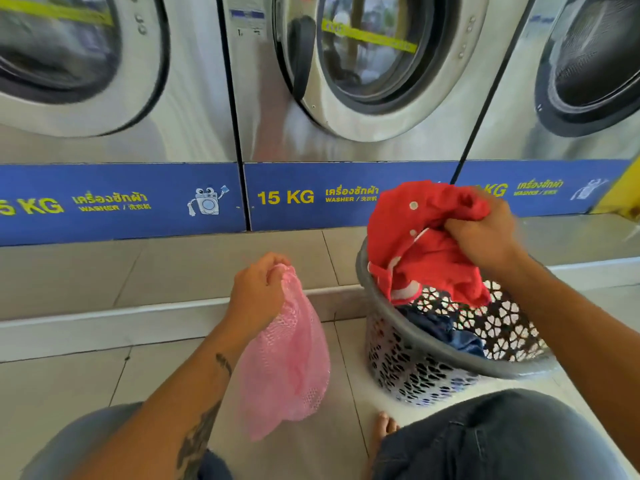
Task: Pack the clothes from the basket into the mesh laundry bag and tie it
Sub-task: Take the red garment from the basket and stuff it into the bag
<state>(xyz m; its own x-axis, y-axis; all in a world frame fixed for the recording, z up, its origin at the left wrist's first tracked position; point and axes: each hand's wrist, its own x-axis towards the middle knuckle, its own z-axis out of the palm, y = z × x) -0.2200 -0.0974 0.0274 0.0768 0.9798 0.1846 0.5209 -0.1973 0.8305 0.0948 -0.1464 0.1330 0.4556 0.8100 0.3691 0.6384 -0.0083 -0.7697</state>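
Tiled floor (166,368) w/ washers (363,81) behind. L hand (258,292) pinches pink mesh bag (287,362) top; R hand (485,237) grips red garment (415,247) above basket (450,355) rim.

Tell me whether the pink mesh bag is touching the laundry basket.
Apart. The head view shows bare floor tile between the pink mesh bag hanging from the left hand and the basket.

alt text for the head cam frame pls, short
The right hand lifts a red garment from a grey laundry basket while the left hand grips a pink mesh bag by its neck. Washing machines stand behind.
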